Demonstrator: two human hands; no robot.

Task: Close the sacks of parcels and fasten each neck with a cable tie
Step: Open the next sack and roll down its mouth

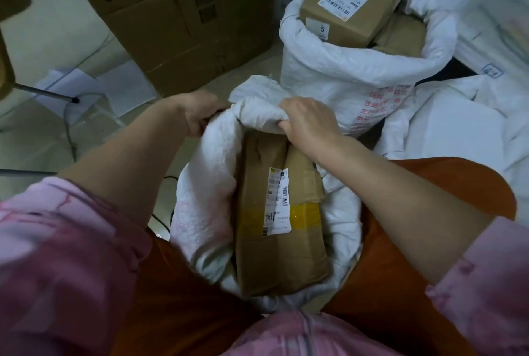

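A large cardboard carton (183, 20) printed SF EXPRESS stands behind loose white papers (94, 92)

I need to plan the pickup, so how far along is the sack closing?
Nothing looks finished: no cable tie shows on either sack. In hand: the left hand and right hand grip the rim of the near sack, its box still showing. Left: tie that neck, then close the far sack, open with a labelled box on top.
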